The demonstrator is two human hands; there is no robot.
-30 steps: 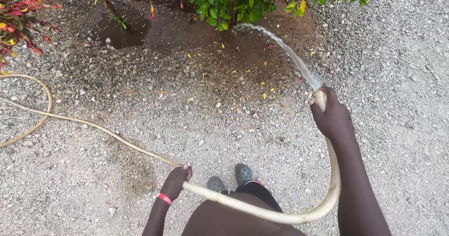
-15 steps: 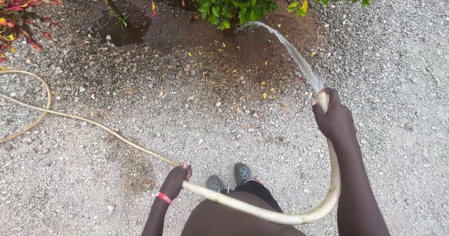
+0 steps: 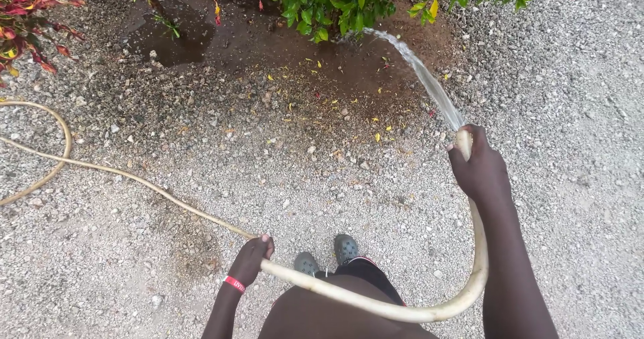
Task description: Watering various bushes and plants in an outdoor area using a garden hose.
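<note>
The right hand (image 3: 477, 168) is closed around the open end of a pale cream hose (image 3: 376, 304), thumb side up near the nozzle end, and a stream of water (image 3: 419, 77) leaves that end, arcing up and to the left toward the green shrub (image 3: 355, 0) at the top edge of the gravel ground (image 3: 121, 258). From this grip the hose's long axis runs straight down along the forearm, then bends in a wide curve across the bottom of the view, passing in front of the person's legs and 2 grey clogs (image 3: 329, 255), up to the left hand (image 3: 253, 257). That hand, with a red wristband (image 3: 234, 284), is wrapped loosely round the hose well back from the spout, so the right hand is the nearer one to the outlet and sets its aim. Beyond the left hand the hose thins out across the gravel toward the left edge, where it loops back on itself. The water lands at the foot of the shrub, on a dark wet patch of soil (image 3: 302, 57) strewn with small yellow leaves; a puddle (image 3: 168, 40) lies further left, and red-leaved plants (image 3: 27, 23) fill the top left corner. Nothing stands between spout and shrub.
</note>
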